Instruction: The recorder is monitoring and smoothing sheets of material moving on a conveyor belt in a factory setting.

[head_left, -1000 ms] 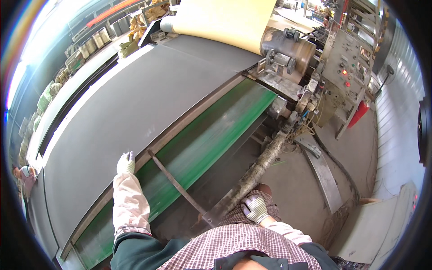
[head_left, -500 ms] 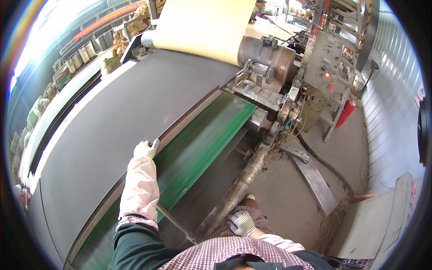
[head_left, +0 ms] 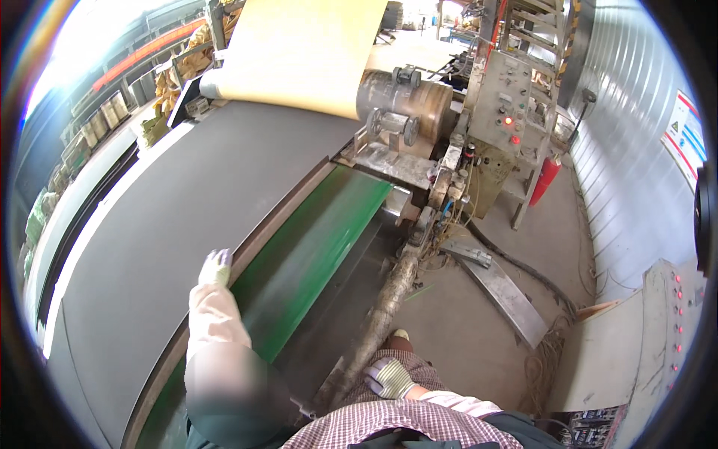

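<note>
A wide dark grey sheet (head_left: 179,202) spreads out on my left, with a narrow brown strip (head_left: 280,203) along its near edge. My left hand (head_left: 216,268), in a pale glove with purplish fingertips, lies on the sheet beside that strip. Its fingers are stretched out and hold nothing. My right hand (head_left: 387,379), in a striped glove, rests on my thigh over the checked apron (head_left: 430,382). Its fingers lie spread over the cloth, with nothing seen in them. Between my body and the sheet runs a green belt (head_left: 307,251).
A yellow sheet (head_left: 299,52) rises from a metal roller (head_left: 411,101) at the far end. Right of it stand a control panel (head_left: 508,101), a ladder and a red fire extinguisher (head_left: 546,179). A metal pipe (head_left: 389,295) and a metal plate (head_left: 505,299) lie nearer; a cabinet (head_left: 606,344) stands right.
The view has turned rightward, shifting the scene left. My left hand's fingers, bent at the sheet's edge before, are now straighter and lie on the sheet. My right hand stays on my thigh.
</note>
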`<state>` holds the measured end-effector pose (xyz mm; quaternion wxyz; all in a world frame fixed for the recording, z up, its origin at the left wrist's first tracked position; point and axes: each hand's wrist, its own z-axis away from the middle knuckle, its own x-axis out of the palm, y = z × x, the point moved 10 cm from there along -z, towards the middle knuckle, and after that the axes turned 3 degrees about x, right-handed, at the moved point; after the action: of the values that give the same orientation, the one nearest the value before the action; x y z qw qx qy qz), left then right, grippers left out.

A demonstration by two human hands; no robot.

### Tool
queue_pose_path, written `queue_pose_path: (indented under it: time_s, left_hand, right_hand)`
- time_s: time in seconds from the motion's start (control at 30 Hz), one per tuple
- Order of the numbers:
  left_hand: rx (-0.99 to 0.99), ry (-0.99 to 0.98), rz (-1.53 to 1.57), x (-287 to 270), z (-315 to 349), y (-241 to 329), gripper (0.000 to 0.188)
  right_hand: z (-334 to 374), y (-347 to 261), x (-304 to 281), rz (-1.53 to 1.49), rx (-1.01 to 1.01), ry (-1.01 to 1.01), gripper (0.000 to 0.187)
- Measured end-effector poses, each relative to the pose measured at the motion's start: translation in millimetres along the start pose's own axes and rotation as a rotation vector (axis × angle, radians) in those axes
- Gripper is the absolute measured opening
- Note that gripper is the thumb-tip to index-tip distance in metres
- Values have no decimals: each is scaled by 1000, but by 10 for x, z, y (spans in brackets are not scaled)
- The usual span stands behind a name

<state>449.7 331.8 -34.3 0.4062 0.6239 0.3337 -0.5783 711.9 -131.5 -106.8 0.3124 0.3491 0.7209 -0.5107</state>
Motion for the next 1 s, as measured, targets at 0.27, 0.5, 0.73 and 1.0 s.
queue_pose_path:
  time_s: [0.27, 0.5, 0.73, 1.0]
  left_hand:
    - [-706, -321, -276, -254, 3141, -2525, 57]
    - [-894, 274, -140, -688, 3021, -1715, 51]
    - [-540, 309, 76, -689, 2608, -1540, 56]
    - [-1248, 71, -47, -745, 4365, -3143, 82]
  right_hand:
    - [86, 4, 137, 32, 6, 4, 24]
    - [57, 1, 189, 40, 31, 43, 20]
    - [77, -11, 188, 48, 73, 42, 18]
    - [59, -19, 183, 53, 84, 46, 18]
